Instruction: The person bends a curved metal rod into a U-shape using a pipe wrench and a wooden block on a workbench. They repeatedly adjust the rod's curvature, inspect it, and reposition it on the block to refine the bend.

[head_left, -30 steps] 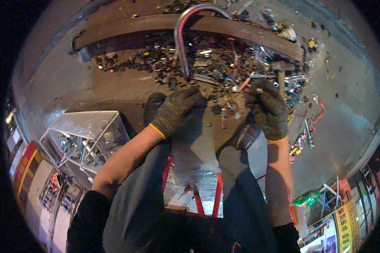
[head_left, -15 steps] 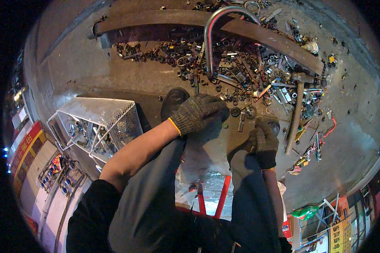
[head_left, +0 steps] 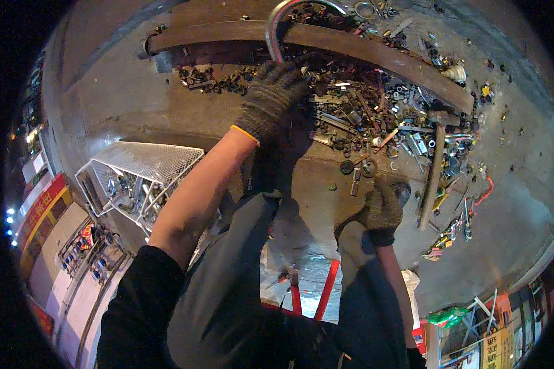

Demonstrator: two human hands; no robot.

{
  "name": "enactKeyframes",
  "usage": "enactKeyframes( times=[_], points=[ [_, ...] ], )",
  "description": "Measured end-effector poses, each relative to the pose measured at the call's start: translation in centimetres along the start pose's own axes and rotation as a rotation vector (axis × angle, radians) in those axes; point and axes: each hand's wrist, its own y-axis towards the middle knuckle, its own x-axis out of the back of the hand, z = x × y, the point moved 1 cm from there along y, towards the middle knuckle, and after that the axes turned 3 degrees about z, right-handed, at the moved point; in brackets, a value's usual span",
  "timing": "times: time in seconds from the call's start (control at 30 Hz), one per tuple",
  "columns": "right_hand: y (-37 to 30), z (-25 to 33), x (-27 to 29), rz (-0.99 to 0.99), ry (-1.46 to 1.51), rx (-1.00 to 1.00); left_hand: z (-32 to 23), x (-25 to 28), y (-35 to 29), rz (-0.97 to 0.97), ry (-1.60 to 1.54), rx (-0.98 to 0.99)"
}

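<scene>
My left hand (head_left: pixel 272 98), in a dark knitted glove with a yellow cuff edge, is closed around the lower end of a shiny curved metal tube (head_left: pixel 276 35). Its hooked top arches over a long brown beam (head_left: pixel 240 29). Under and beside the hand spreads a pile of small metal parts (head_left: pixel 351 111), with nuts, bars and fittings among them. By my right knee hangs my right hand (head_left: pixel 381 209), gloved alike, in front of my shoe (head_left: pixel 401 192). Shadow hides its fingers. Nearest to it lie a small flat bar (head_left: pixel 355 182) and a dark round disc (head_left: pixel 346 166).
A hammer (head_left: pixel 436 166) with a wooden handle lies on the right, beside pliers-like tools and scraps (head_left: pixel 465 221). To the left stands a white mesh basket (head_left: pixel 160 161) holding metal pieces. Red bars (head_left: pixel 328 286) show between my legs. The brown beam borders the pile's far side.
My left hand has moved up and away from near my left shoe to grasp the curved tube. The tube has shifted left and farther away. My right hand stays by the knee.
</scene>
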Motion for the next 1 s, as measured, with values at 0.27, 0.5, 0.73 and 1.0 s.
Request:
enactKeyframes(
  times=[0.27, 0.5, 0.73, 1.0],
  points=[
    [-1.1, -0.8, -1.8, -0.008, 0.414, -0.298, 5.4, 0.8, -2.9, -0.212, -0.208, 0.393],
    [-1.2, -0.5, -1.1, 0.026, 0.269, -0.204, -1.3, -1.5, -0.4, -0.133, -0.248, 0.25],
    [-1.1, -0.6, -1.3, 0.027, 0.264, -0.333, -2.9, 0.6, -3.0, -0.016, -0.6, 0.181],
    [-1.8, -1.6, -2.1, -0.021, 0.347, -0.275, 11.0, 0.5, -2.0, -0.432, -0.663, 0.99]
  ],
)
